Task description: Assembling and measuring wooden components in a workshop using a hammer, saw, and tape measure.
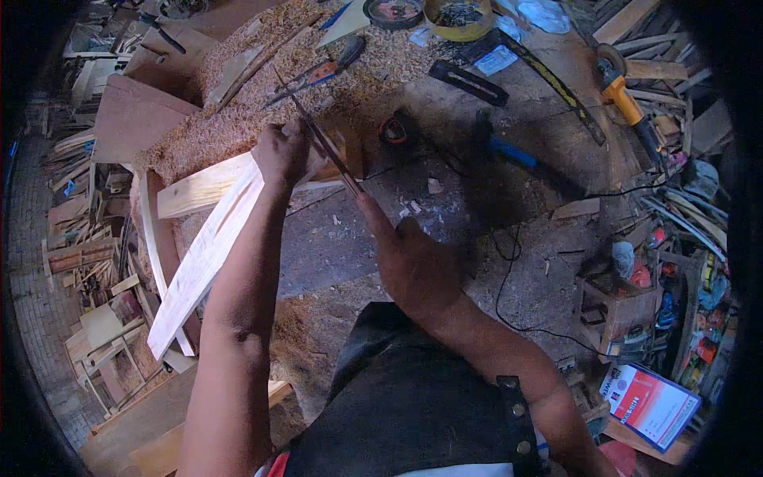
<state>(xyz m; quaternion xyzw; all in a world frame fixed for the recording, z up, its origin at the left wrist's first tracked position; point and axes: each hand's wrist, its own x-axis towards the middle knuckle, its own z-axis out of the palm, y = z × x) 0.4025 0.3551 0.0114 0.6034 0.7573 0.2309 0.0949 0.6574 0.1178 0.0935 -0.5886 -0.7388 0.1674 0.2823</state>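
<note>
My left hand (283,153) is closed over the upper end of a pale wooden board (208,256). The board slants down to the left beside my left forearm. My right hand (417,266) grips a long, narrow, dark-bladed tool (327,149), its forefinger stretched along it. The blade runs up and left, past the fingers of my left hand, and thins toward its tip. It is seen nearly edge-on, so I cannot tell whether it is a saw or a file. Another light wooden piece (208,185) lies under the board on the workbench (350,242).
Wood shavings (238,87) cover the bench's far left, with an orange-and-black hand tool (322,73) among them. A tape measure (393,129), a blue-handled hammer (513,151) and a yellow power tool (624,99) lie farther right. A black cable (499,298) trails below; scrap wood (83,254) is piled left.
</note>
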